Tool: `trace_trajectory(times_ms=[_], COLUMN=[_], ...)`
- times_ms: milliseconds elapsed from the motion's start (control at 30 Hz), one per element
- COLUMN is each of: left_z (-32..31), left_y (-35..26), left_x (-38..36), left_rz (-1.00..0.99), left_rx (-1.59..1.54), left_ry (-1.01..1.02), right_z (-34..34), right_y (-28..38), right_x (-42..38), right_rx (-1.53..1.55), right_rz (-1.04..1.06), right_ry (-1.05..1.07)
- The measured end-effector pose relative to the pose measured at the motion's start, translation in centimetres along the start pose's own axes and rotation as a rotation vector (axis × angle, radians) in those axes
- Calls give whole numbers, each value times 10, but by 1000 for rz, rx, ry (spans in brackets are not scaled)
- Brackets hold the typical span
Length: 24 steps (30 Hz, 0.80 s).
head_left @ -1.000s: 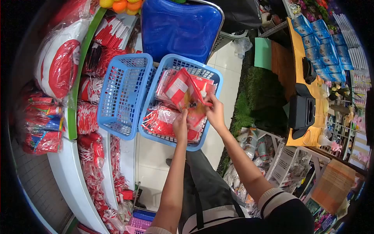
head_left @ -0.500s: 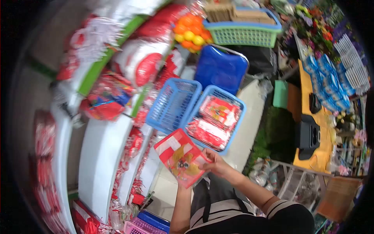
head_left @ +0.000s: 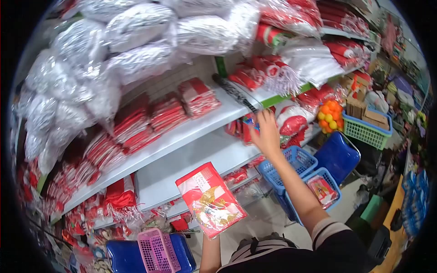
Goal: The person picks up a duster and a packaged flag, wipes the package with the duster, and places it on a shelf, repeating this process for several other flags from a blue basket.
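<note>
A flat red packet (head_left: 211, 200) in clear wrap, printed with a golden eagle, rests on my left hand (head_left: 210, 237). The packet hides most of that hand's fingers; the wrist shows below it. My right hand (head_left: 266, 131) reaches forward to the shelf edge, fingers stretched and holding nothing I can see. Close to its fingertips lies the end of a long black-and-white patterned thing (head_left: 236, 93) on the upper shelf. Stacks of similar folded red packets (head_left: 168, 113) line that shelf to the left.
Bulging clear bags (head_left: 141, 29) hang over the upper shelf (head_left: 159, 142). Right of me, a blue basket (head_left: 291, 166) stands beside another blue basket (head_left: 334, 173) containing red packets. A blue chair (head_left: 337, 154) is behind them. At lower left, a pink basket (head_left: 157, 250) sits on blue plastic.
My view has swung left toward the shelves. My right hand has let go of the packet's edge and moved out to the shelf, while the packet stays with my left hand.
</note>
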State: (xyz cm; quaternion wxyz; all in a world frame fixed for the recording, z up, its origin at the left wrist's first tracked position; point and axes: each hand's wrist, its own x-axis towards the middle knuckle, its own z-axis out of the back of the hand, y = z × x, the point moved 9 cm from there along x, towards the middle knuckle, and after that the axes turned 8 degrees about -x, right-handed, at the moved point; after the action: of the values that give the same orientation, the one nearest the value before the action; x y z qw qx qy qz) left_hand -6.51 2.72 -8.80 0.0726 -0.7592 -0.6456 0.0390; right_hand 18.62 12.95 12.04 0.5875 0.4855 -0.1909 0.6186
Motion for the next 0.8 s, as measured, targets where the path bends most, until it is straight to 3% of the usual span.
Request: trace_trajectory(times_ms=[133,333,367,533,600,667,767,800], left_z=[-1,-7,-9,-30,-39,-48,-47,-27], left_y=[-27,-33,-33,-20,-11,-1,22,31], left_x=[-20,-24,-22,1,9,14,18,24], left_rz=[-65,-66,-55,59,121,201,360,346], left_rx=[-40,-103,-119,-263,-339,-420,-300,-185], left_ry=[18,67,77,158,193,231,270,137], right_z=[-119,-207,-208,-59,-25,7,21,35], right_y=[-38,-75,-81,-61,-68,-59,-61,-51], right_x=[78,81,79,-4,-52,-95,-153,-160], right_rx=[-402,-698,-605,-124,209,430,538,531], right_rz=[-135,-170,-192,-575,-424,-359,-202,-93], right_ry=[217,170,387,391,230,354,939,1086])
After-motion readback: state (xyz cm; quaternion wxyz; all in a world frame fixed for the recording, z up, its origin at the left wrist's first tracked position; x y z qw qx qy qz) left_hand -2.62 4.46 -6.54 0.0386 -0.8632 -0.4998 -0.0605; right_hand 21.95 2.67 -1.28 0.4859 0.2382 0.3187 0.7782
